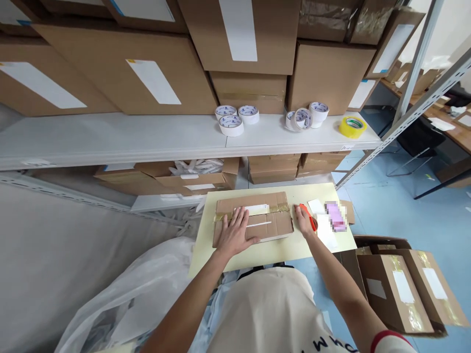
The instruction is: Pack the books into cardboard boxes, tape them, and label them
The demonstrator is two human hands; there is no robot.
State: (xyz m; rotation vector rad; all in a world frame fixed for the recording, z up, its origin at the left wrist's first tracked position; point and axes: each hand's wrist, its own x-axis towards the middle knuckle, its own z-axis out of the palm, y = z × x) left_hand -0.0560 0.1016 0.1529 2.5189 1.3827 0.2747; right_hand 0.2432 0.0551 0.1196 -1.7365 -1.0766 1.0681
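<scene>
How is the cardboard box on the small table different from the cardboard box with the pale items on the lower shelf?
The table box looks closed, with tape along its top, while the shelf box is open, showing pale items inside. The left hand rests on the table box; no hand touches the shelf box. Both are brown cardboard and bear a white label.

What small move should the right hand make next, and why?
Probably ease the orange tool left to the tape on the box's near-right end. The right hand holds the tool just beside the box, and the left hand rests on top, seemingly bracing it. I can't make out the tool's tip.
</scene>
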